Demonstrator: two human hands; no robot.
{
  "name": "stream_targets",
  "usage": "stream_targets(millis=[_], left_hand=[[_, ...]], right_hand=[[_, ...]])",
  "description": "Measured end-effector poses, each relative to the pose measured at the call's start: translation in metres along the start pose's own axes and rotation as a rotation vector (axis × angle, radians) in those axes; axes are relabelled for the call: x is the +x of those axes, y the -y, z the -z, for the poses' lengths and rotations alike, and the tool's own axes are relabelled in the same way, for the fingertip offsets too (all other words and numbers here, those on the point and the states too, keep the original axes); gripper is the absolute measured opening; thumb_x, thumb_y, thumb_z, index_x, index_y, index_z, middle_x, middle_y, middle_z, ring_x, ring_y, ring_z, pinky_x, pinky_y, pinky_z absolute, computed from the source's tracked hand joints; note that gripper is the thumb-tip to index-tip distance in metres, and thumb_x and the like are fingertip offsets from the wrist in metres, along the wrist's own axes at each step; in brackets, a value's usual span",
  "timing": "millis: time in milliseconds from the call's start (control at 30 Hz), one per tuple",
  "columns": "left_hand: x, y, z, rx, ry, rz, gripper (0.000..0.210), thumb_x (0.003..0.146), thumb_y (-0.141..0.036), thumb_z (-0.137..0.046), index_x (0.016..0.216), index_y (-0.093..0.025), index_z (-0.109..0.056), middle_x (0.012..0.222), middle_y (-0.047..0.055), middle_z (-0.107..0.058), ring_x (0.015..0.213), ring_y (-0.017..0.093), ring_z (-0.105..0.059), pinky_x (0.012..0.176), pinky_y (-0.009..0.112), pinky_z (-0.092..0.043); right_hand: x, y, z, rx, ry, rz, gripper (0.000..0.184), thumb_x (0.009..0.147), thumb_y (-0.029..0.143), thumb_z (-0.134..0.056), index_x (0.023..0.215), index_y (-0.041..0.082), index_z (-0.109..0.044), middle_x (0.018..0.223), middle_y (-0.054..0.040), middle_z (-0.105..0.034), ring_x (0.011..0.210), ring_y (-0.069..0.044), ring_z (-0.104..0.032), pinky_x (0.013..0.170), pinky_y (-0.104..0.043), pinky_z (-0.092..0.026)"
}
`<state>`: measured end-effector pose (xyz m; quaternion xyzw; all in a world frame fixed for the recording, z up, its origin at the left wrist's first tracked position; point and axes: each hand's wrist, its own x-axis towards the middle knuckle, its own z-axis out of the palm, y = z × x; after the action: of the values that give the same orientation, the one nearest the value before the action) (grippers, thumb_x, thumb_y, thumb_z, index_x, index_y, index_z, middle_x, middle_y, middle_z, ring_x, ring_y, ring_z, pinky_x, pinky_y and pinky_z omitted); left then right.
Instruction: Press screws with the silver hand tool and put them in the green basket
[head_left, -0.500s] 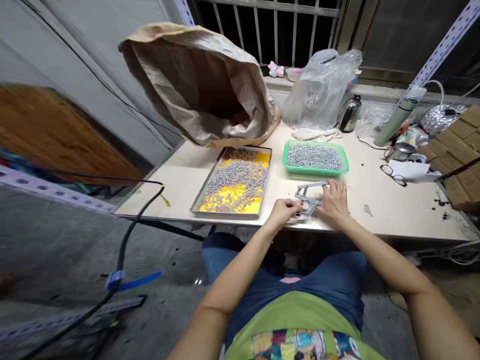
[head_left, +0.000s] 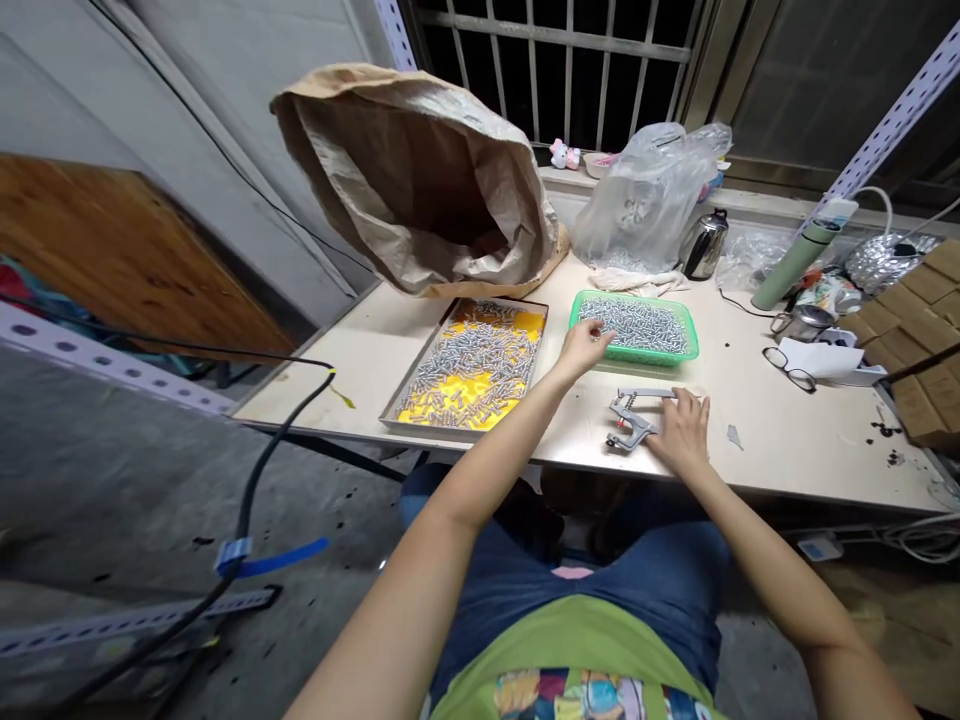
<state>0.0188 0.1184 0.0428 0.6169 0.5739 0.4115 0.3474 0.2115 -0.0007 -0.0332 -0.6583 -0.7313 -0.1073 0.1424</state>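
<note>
My right hand is closed round the handles of a silver plier-like hand tool with a spring and a small red part, held just above the table's front part. Its jaw end points left, towards my body's middle. My left hand is at the front left corner of a green plastic basket full of small silver metal pins or screws. The fingers of that hand are pinched together, and what lies between them is too small to make out.
A metal tray with a yellow bottom and scattered metal pieces lies left of the basket. Behind it a large open paper sack leans over. Glasses, a green bottle and cardboard boxes are at the right.
My left hand has left the jaw end of the tool and moved forward to the green basket. My right hand keeps hold of the tool, which has shifted slightly in view.
</note>
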Motion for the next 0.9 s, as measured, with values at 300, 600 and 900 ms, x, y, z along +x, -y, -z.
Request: stream_targets(millis=[300,600,900], left_hand=[[-0.041,0.078,0.127,0.569,-0.183,0.306,0.017,0.077,-0.010,-0.053,0.078,-0.009,-0.070,0.084,0.012,-0.071,0.081,0.022,-0.064,0.074,0.030,-0.045],[-0.038,0.090,0.135,0.836,0.089,0.083,0.023,0.070,-0.004,-0.054,0.076,-0.015,-0.072,0.089,0.013,-0.070,0.093,0.025,-0.062,0.083,0.032,-0.045],[-0.051,0.084,0.134,0.371,-0.088,0.177,0.010,0.067,-0.009,-0.060,0.060,-0.016,-0.060,0.063,0.005,-0.062,0.070,0.018,-0.059,0.071,0.030,-0.047]], right_hand=[[0.001,0.003,-0.005,0.046,-0.016,0.040,0.057,0.078,0.057,-0.050,0.107,0.010,-0.064,0.127,-0.0224,-0.053,0.120,-0.037,-0.042,0.110,-0.064,-0.022],[0.001,0.005,-0.001,0.014,0.024,0.051,0.053,0.078,0.053,-0.053,0.107,0.010,-0.064,0.127,-0.0229,-0.053,0.120,-0.037,-0.043,0.109,-0.064,-0.024],[0.001,0.008,0.008,0.011,0.013,0.043,0.058,0.076,0.052,-0.054,0.111,0.006,-0.061,0.132,-0.0263,-0.049,0.127,-0.039,-0.037,0.110,-0.066,-0.021]])
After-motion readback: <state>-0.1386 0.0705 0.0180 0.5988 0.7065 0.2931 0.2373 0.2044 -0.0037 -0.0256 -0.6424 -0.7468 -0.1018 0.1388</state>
